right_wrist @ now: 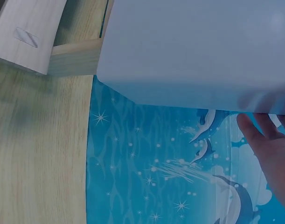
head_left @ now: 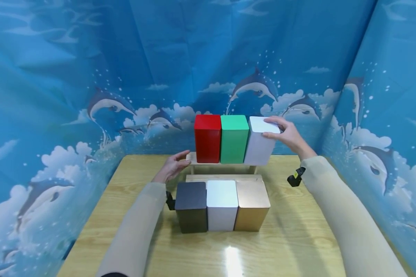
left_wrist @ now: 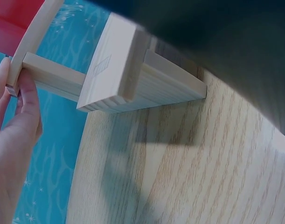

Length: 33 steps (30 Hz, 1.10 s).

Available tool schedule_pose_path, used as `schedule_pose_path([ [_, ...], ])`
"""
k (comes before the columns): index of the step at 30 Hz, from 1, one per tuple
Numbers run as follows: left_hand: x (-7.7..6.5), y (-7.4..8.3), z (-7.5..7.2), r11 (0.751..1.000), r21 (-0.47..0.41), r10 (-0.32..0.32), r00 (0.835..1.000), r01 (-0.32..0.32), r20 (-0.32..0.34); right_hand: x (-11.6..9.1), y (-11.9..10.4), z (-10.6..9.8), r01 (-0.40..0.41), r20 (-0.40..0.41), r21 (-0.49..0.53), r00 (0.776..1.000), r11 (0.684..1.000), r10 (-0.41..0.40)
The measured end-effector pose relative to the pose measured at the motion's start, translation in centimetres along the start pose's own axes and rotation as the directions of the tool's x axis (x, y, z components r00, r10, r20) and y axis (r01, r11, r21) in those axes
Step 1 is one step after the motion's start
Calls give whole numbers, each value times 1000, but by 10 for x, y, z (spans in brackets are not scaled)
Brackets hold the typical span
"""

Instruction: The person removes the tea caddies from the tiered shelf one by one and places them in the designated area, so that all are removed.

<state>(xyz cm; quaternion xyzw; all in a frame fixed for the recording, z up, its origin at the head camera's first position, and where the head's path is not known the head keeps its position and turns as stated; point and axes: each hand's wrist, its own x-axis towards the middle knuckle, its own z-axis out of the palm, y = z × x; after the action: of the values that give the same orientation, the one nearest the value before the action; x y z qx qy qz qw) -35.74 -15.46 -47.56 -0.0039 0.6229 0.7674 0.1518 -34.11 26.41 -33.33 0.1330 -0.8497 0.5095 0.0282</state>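
My left hand (head_left: 173, 166) pinches the left end of the upper board of a light wooden two-step stand (left_wrist: 114, 65), thumb on one side and fingers on the other. On that upper board stand a red box (head_left: 208, 140) and a green box (head_left: 234, 140), side by side. To their right, a white box (head_left: 260, 144) leans slightly, its top tipped to the right. My right hand (head_left: 289, 134) grips its upper right part, with fingertips at the top and side. The right wrist view shows the white box's (right_wrist: 193, 51) lower end by the stand; its exact contact with the board is unclear.
In front of the stand, a black box (head_left: 191, 207), a second white box (head_left: 222, 206) and a gold box (head_left: 252, 206) stand in a row. They rest near the middle of the wooden table (head_left: 291, 246). Blue dolphin-print curtains (head_left: 159, 57) surround the table's back and sides.
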Motion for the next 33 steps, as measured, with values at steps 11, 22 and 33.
schedule_pose_path([
  [11,-1,0,3,999,-33,-1,1000,1,-5,-26,4,-3,28,-89,-24,996,999,-30],
  [22,-4,-1,1,998,-62,14,999,-12,33,-46,1,-4,35,-108,-60,993,998,-41],
  [33,-11,8,3,998,-59,-8,998,12,61,-72,-2,-4,145,-119,-142,980,979,-162],
])
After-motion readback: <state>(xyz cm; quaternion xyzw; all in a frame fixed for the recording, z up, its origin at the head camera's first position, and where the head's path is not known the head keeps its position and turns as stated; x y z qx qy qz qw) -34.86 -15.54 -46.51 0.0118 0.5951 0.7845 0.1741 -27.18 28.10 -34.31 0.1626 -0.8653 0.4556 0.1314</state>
